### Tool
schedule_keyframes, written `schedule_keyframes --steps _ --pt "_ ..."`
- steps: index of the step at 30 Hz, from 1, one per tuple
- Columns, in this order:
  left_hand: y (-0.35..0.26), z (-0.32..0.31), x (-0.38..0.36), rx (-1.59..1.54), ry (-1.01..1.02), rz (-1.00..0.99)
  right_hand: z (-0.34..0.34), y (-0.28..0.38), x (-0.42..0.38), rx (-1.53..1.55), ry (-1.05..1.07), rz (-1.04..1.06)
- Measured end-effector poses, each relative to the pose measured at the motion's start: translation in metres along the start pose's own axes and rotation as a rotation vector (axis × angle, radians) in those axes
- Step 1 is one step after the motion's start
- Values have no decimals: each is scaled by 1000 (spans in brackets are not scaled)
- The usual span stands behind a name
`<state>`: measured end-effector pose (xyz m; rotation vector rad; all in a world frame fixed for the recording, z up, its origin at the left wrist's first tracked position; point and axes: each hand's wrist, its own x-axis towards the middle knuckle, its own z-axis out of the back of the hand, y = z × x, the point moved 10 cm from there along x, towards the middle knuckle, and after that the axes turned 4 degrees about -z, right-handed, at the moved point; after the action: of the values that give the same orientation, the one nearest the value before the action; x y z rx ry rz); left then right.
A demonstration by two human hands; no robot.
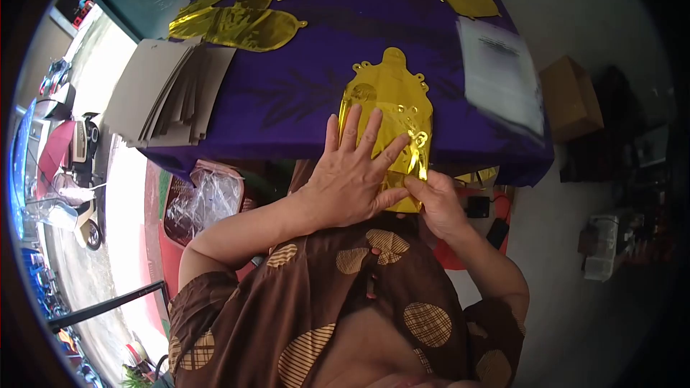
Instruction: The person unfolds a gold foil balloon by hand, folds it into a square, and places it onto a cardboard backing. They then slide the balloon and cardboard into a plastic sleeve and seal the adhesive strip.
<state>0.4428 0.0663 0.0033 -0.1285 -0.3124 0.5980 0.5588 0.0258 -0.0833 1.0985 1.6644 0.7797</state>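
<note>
Left hand (345, 181) is lying flat, fingers spread wide, on the gold foil piece (394, 104); right hand (440, 205) is pinching its near right corner. It's resting on purple tablecloth (262, 126), near end overhanging the edge.

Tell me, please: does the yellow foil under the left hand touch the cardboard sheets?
Apart. The head view shows purple cloth lying between the yellow foil and the cardboard sheets.

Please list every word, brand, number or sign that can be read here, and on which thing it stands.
Nothing can be read with certainty.
White packet on the purple cloth: dark marks, too blurred.
Black bar, lower left: light marks, too small.
Gold foil piece: no lettering I can make out.
</note>
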Motion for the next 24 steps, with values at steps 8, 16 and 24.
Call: schedule_keyframes --steps 8,16,24 --pt "74 36 -92 -900 -511 540 -5 -21 -20 -12 36 20" --pt "72 -42 -90 -1647 -314 748 -19 -28 -29 -294 6 101" --pt "72 -76 -88 -1958 -328 658 -3 -2 -10 -113 -95 249"
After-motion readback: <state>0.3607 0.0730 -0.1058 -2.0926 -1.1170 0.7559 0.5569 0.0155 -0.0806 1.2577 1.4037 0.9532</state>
